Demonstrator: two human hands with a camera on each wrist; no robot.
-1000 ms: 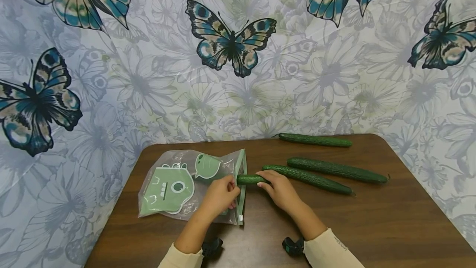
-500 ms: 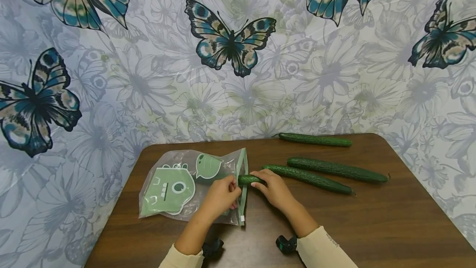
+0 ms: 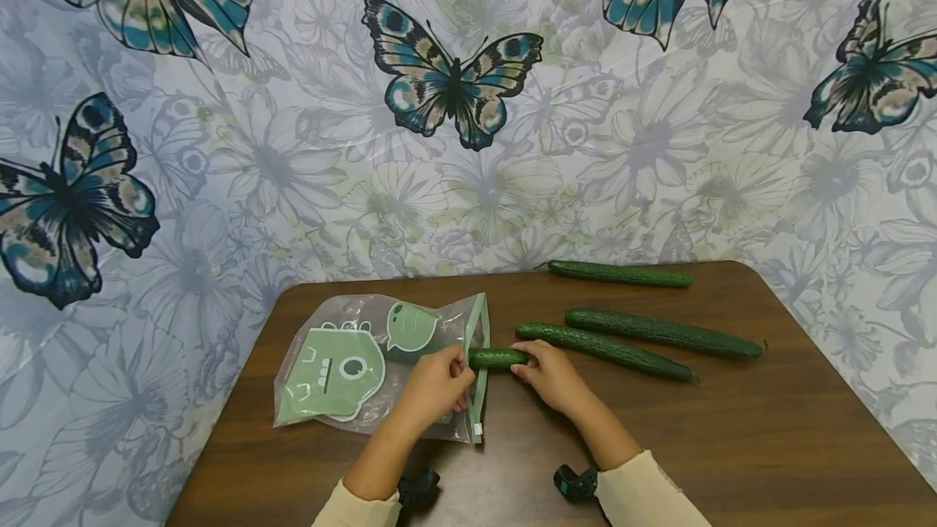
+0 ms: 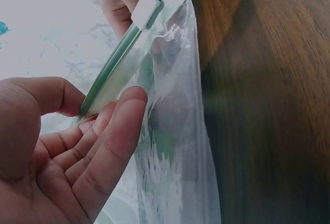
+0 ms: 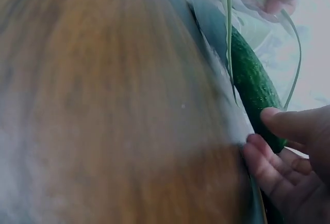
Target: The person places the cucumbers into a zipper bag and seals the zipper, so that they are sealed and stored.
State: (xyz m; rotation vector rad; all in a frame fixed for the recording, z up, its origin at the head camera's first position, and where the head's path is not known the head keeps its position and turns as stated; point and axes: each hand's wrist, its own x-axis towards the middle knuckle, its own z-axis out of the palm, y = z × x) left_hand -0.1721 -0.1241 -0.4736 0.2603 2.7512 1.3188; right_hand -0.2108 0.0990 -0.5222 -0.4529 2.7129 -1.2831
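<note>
A clear zip bag [image 3: 398,381] with green cartoon prints lies on the table, its green-edged mouth facing right. My left hand [image 3: 433,381] pinches the rim of that mouth between thumb and fingers; in the left wrist view the hand [image 4: 77,147] is beside the green zip strip [image 4: 111,64] and its white slider [image 4: 146,10]. A cucumber [image 3: 498,359] sticks partly out of the mouth, its other part inside the bag. My right hand [image 3: 552,376] holds its outer end. In the right wrist view, the thumb and fingers [image 5: 278,123] lie around the tip of the cucumber [image 5: 252,74].
Two cucumbers lie right of my right hand, a nearer one [image 3: 607,352] and a longer one [image 3: 666,333]. Another cucumber [image 3: 621,273] lies near the back edge of the brown table [image 3: 732,429]. A butterfly-printed cloth [image 3: 468,210] hangs behind the table.
My right hand moved left toward the bag mouth, then back right to the cucumber's outer end. The left hand and the bag stay almost where they were.
</note>
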